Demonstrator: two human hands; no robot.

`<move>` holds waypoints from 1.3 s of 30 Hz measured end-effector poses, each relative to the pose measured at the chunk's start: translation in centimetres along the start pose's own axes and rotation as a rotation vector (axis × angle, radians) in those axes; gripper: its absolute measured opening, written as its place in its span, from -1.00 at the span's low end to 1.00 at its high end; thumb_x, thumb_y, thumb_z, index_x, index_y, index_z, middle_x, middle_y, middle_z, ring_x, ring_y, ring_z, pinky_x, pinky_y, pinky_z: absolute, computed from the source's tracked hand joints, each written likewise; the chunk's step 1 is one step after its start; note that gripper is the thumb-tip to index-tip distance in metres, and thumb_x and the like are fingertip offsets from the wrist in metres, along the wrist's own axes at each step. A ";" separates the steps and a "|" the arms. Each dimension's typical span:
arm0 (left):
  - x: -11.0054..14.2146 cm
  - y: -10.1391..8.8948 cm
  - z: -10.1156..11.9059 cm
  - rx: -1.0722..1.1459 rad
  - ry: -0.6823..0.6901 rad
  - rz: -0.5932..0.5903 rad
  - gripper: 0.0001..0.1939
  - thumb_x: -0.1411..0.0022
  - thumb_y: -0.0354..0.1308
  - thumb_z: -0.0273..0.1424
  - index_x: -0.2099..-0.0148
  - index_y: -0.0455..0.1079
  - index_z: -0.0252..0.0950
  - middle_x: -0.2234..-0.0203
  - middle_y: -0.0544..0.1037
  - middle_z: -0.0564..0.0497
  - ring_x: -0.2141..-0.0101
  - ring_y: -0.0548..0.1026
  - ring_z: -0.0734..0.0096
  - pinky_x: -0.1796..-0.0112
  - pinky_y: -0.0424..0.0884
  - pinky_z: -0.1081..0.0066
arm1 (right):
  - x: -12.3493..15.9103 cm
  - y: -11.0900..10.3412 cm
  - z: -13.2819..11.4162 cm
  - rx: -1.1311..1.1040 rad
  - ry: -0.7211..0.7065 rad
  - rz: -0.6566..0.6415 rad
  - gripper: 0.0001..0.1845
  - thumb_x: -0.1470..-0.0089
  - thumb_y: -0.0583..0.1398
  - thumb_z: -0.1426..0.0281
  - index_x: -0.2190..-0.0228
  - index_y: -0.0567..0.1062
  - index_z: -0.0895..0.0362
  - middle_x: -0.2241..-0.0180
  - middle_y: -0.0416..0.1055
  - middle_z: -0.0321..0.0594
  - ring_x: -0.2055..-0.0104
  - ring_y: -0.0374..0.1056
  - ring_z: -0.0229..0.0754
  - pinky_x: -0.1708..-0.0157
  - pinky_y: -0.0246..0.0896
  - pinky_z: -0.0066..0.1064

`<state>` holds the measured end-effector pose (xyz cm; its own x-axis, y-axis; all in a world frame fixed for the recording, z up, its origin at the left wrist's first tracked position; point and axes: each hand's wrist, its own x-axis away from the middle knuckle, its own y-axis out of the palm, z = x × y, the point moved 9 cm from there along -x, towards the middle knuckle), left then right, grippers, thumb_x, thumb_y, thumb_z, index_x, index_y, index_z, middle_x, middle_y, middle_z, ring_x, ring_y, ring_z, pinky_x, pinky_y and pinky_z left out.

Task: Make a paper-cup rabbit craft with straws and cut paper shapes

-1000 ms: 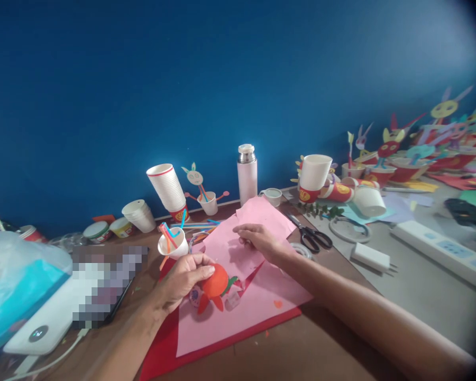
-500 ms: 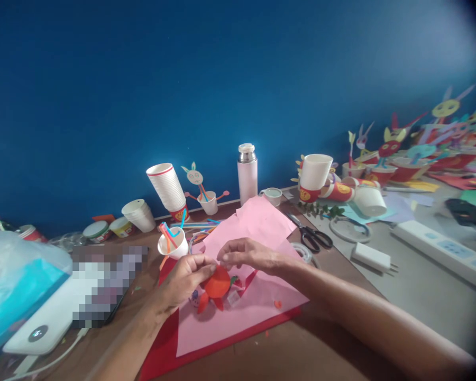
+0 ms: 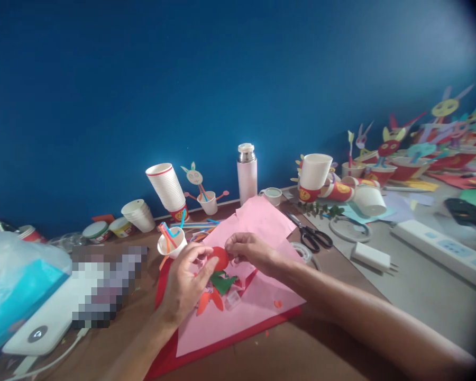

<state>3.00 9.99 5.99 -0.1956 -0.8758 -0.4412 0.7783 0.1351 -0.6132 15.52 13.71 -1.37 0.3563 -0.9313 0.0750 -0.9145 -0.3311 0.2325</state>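
A red-orange paper circle (image 3: 221,259) is held up between both hands over the pink paper. My left hand (image 3: 188,278) grips its left edge, thumb in front and fingers curled at the upper side. The fingers of my right hand (image 3: 248,250) pinch together at its right edge. Below the circle lie a green paper piece (image 3: 223,284) and orange ear-shaped paper cutouts (image 3: 210,302). A small clear plastic piece (image 3: 233,300) rests beside them. Pink paper (image 3: 238,330) lies under all this, on a red sheet (image 3: 170,362).
Scissors (image 3: 311,235) and a tape roll (image 3: 301,253) lie to the right. A cup with straws (image 3: 172,244), a cup stack (image 3: 166,188) and a bottle (image 3: 247,177) stand behind. A power bank (image 3: 55,312) is at left, a power strip (image 3: 444,248) at right.
The paper circle has risen and now stands tilted between my hands, uncovering the green piece and the orange cutouts. My left hand has opened wider; my right hand has moved slightly right.
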 end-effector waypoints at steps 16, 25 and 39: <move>0.8 2.4 -2.1 0.176 -0.218 -0.143 -0.84 -0.08 0.02 -0.38 0.33 0.38 -0.31 0.48 0.52 0.04 0.47 0.47 0.42 0.44 0.36 0.51 | 1.1 1.3 -0.7 0.050 0.007 0.045 -0.90 0.21 0.21 0.41 0.56 0.42 0.20 0.56 0.39 -0.29 0.50 0.26 -0.34 0.44 0.12 -0.48; 0.8 1.8 -2.1 0.096 -0.237 -0.125 -0.80 -0.09 0.00 -0.33 0.44 0.37 -0.30 0.64 0.45 0.10 0.57 0.40 0.46 0.53 0.28 0.54 | 0.9 1.3 -0.8 -0.009 -0.028 0.021 -0.89 0.22 0.21 0.41 0.57 0.41 0.22 0.60 0.37 -0.30 0.60 0.15 -0.41 0.54 0.03 -0.52; 0.7 2.3 -4.4 0.334 -0.365 -0.126 -0.80 -0.07 0.04 -0.27 0.45 0.34 -0.29 0.65 0.42 0.13 0.59 0.43 0.46 0.53 0.34 0.53 | 0.3 0.8 -0.2 -0.050 -0.014 -0.065 -0.92 0.22 0.21 0.45 0.59 0.40 0.22 0.58 0.38 -0.27 0.59 0.18 -0.39 0.53 0.06 -0.52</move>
<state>2.05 11.71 1.35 -0.1253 -0.9886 -0.0831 0.9222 -0.0852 -0.3772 14.92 13.23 -0.99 0.4113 -0.9104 0.0450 -0.8789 -0.3831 0.2844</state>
